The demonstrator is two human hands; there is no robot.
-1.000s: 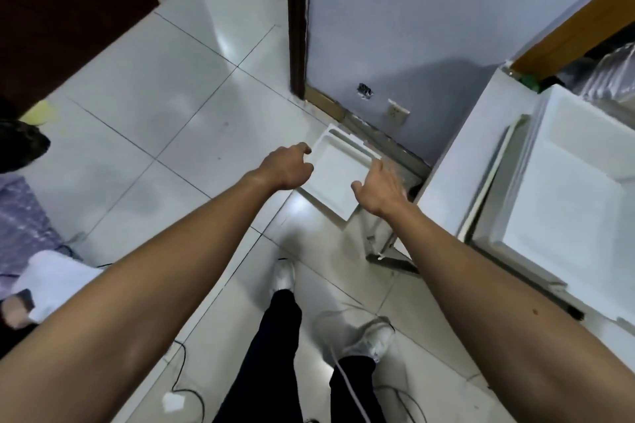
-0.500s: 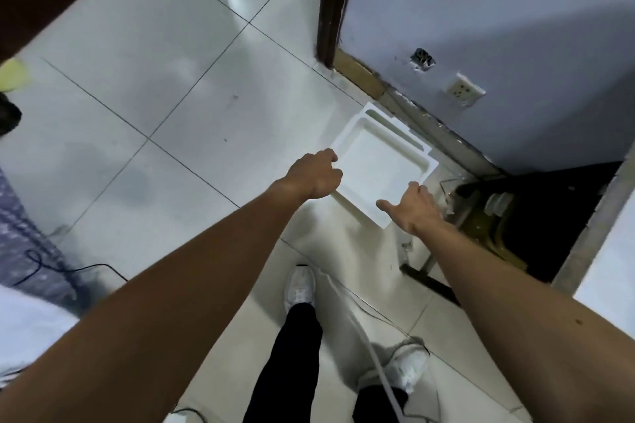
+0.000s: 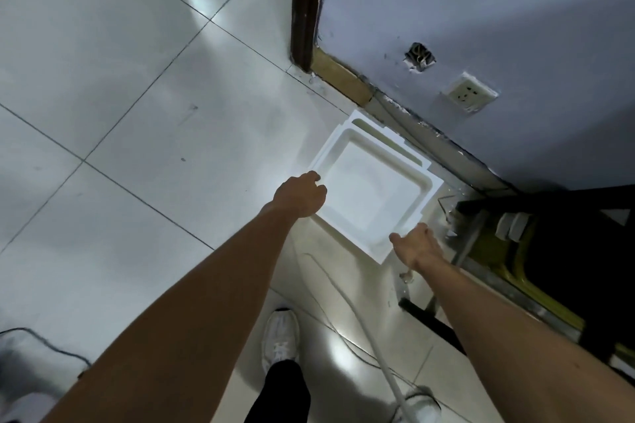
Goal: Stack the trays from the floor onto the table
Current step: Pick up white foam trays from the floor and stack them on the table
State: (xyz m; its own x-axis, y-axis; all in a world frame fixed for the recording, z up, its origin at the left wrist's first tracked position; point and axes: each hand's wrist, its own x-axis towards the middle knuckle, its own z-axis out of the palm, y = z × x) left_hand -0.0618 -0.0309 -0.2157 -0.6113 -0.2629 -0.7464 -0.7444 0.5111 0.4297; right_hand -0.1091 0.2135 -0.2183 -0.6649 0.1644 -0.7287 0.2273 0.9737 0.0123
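Left hand (image 3: 300, 197) covered the top tray's (image 3: 371, 196) near-left rim. Its fingertips were hidden, so grip or hover was unclear. The trays underneath (image 3: 378, 129) showed only far-side rim slivers, count unreadable. Dark frame (image 3: 567, 197) was cut by the right edge, and one shoe (image 3: 421, 410) was clipped at the bottom.
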